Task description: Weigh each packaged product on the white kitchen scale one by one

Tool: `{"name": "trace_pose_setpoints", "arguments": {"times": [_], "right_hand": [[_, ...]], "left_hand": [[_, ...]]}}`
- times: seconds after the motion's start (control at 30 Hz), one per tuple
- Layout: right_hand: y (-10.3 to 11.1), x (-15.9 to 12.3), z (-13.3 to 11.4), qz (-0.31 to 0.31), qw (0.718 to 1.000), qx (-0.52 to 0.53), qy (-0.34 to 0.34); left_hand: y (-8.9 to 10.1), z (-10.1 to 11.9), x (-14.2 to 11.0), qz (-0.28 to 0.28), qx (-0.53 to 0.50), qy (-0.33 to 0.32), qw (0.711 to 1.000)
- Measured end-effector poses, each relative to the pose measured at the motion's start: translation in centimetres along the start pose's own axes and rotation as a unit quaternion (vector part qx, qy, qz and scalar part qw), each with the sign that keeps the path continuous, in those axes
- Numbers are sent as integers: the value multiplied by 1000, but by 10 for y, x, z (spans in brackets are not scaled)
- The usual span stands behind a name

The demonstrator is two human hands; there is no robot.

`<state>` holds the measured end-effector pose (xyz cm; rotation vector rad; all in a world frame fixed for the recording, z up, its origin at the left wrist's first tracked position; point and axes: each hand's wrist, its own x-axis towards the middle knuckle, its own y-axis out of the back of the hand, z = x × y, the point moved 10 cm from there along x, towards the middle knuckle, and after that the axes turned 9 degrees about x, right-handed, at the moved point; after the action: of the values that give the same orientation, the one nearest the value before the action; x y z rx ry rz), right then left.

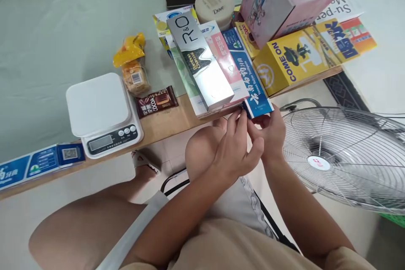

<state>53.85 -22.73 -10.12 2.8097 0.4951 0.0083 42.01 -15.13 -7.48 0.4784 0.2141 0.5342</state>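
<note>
Blue toothpaste box (251, 80) overhanging wooden table edge (166, 125), green cloth (79, 21), nearby fan (319, 163)

one head-worn camera looks forward and steeply down, past the wearer's legs (88, 223), onto the table (164, 124). it is close: the forearms (190, 202) come in from the bottom edge, with the left hand (236, 152) and right hand (274, 135) just right of centre. the table's front edge slants up rightward, and a fan (348, 160) is cut off at the right.
</note>
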Motion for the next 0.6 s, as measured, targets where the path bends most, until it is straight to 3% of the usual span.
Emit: {"name": "trace_pose_setpoints", "arguments": {"times": [0.13,0.27,0.6], "right_hand": [[2,-7,-5,20,997,65,44],[7,-15,-14,50,993,65,79],[28,-31,-28,111,987,73,87]], "left_hand": [[1,3,-4,11,11,-37,999],[2,7,-8,30,19,-79,996],[8,17,-25,88,17,-187,978]]}}
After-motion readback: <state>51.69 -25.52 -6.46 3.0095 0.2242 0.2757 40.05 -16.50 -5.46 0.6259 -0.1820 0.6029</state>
